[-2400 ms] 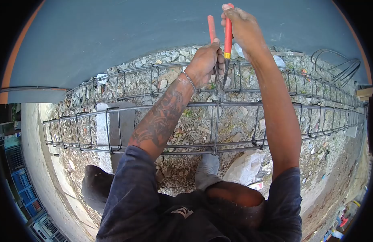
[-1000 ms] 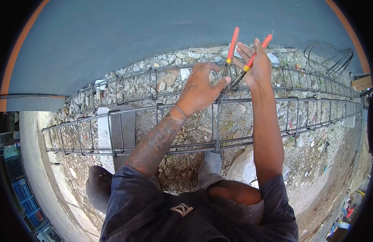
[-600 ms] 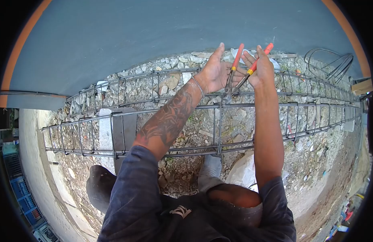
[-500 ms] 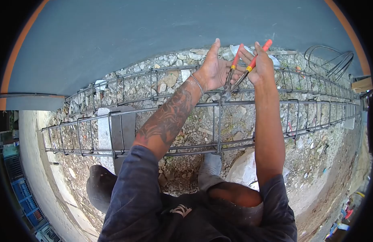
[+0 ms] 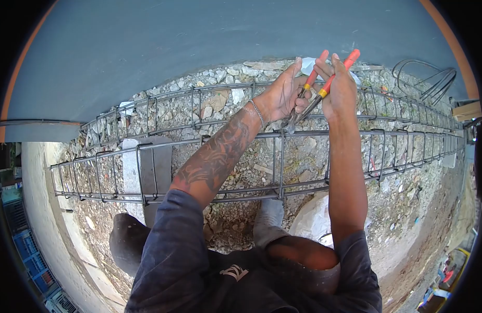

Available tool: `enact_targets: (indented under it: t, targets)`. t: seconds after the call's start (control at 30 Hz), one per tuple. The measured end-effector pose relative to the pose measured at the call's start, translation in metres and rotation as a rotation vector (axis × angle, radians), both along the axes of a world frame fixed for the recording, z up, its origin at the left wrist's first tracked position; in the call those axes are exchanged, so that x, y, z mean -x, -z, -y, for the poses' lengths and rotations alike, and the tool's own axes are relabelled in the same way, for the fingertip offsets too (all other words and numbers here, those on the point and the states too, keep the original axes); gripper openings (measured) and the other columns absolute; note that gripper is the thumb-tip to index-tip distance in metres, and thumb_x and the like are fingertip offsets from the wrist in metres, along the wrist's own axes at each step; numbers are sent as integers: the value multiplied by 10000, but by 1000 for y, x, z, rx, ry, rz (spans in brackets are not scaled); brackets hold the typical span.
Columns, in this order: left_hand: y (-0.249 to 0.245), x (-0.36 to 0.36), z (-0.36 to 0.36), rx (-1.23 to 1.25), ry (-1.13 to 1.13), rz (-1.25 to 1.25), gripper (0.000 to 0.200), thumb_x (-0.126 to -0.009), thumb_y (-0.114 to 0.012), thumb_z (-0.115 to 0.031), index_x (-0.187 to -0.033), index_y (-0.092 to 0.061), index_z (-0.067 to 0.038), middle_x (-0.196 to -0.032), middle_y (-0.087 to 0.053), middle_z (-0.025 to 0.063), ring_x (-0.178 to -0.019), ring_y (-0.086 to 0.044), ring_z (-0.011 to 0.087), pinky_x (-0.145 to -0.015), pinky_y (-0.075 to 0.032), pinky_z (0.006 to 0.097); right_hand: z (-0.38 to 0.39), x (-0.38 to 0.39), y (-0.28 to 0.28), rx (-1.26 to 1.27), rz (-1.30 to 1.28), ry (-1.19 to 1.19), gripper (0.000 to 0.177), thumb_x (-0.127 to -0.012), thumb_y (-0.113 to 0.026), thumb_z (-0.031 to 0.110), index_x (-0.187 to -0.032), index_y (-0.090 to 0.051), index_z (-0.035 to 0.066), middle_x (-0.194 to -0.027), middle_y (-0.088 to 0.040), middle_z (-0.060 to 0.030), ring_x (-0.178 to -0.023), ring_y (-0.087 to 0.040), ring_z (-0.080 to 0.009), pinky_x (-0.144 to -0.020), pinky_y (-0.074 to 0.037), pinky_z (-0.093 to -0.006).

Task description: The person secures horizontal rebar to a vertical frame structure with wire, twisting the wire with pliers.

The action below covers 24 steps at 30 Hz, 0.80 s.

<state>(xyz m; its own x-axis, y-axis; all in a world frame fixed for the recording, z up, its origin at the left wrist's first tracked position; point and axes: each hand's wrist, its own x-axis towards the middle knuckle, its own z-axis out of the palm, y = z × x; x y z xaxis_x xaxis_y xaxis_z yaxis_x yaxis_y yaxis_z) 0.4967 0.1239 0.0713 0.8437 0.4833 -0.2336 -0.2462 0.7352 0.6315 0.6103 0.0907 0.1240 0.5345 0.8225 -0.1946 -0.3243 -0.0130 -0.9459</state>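
Observation:
My right hand (image 5: pixel 339 91) is closed around the red-handled pincers (image 5: pixel 327 87), whose handles stand apart and have yellow bands. Their dark metal jaws (image 5: pixel 290 127) point down and left at the top bar of the nearer rebar cage (image 5: pixel 235 138), close to a stirrup. Beside the pincers, my left hand (image 5: pixel 282 94) has its thumb up and its fingers curled in next to the near handle. Thin dark strands that look like tie wire (image 5: pixel 288 83) cross its palm. The exact contact between jaws and bar is too small to make out.
A second rebar cage (image 5: pixel 168 96) runs behind the first, along a grey wall (image 5: pixel 225 36). Rubble covers the ground. A concrete block (image 5: pixel 130 167) lies under the cage at left, coiled bars (image 5: pixel 434 83) at far right. A whitish sack (image 5: pixel 311 221) lies near my foot.
My left hand's fingers have curled in, from stretched out behind the pincers. The pincers and right hand have shifted slightly right, and the jaws have come down toward the bar.

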Motion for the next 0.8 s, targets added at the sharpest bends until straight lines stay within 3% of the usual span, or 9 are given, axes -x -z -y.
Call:
enact_targets:
  t: [0.03,0.1,0.23,0.43,0.5,0.63,0.7,0.73,0.8]
  targets:
    - [-3,-1,0,-49,8,-16,731,-827,-300,-710,-1099,-490,-59,-737,-440,2,-567,-362,93,-516,-316,229,0,1,-1,-1,3,0,370,-894,-521,303,-1059,-496,-27,-940,-584,-130,-928,-547,-210,-810,-409,-335]
    - [-5,-3,0,-101,16,-28,688,-852,-317,-672,-1108,-491,-57,-743,-442,-1,-563,-362,84,-510,-318,225,2,2,-4,37,199,34,279,-885,-525,289,-888,-529,10,-809,-530,-56,-765,-508,-137,-682,-400,-290]
    - [-5,-7,0,-188,6,-119,480,-902,-450,-475,-1095,-519,-41,-736,-428,-14,-553,-366,63,-482,-327,225,0,-3,5,49,227,77,256,-876,-532,272,-777,-515,37,-727,-459,-6,-672,-438,-94,-595,-361,-273]
    - [-11,-7,0,-255,86,-134,381,-874,-574,-358,-1075,-556,-35,-731,-416,-29,-541,-360,54,-473,-315,215,0,-3,12,-95,102,191,319,-863,-541,225,-1029,-470,-38,-943,-488,-97,-885,-545,-189,-733,-443,-327]
    - [-14,-8,1,-286,113,-144,393,-862,-595,-355,-1082,-557,-31,-728,-417,-36,-539,-357,53,-473,-311,210,-3,-6,15,-51,49,226,489,-849,-557,245,-1173,-366,-69,-1100,-450,-154,-997,-534,-259,-813,-449,-380]
    - [-18,-5,4,-519,154,-146,445,-789,-684,-291,-1116,-551,-20,-695,-414,-57,-544,-365,49,-477,-304,206,-14,-24,-20,-23,-78,132,561,-835,-579,297,-1194,-341,-64,-1106,-443,-154,-989,-528,-262,-795,-453,-389]
    - [-19,-4,2,-597,137,-151,466,-765,-709,-266,-1127,-550,-19,-684,-411,-63,-551,-370,46,-477,-300,205,-19,-23,-35,59,-58,49,526,-827,-590,342,-1133,-390,-36,-1022,-446,-118,-914,-528,-225,-742,-459,-384]
    - [-18,-2,0,-609,139,-155,481,-752,-717,-251,-1135,-547,-16,-725,-465,-50,-594,-418,49,-501,-334,205,-21,-19,-35,58,-56,50,526,-827,-590,342,-1133,-390,-36,-1022,-446,-118,-914,-528,-225,-742,-459,-384]
    - [-14,1,-1,-621,139,-159,496,-739,-725,-236,-1143,-544,-13,-765,-518,-37,-637,-466,52,-525,-367,204,-23,-7,-34,-14,54,108,418,-848,-586,320,-1066,-436,-4,-904,-478,-95,-772,-518,-179,-643,-464,-335]
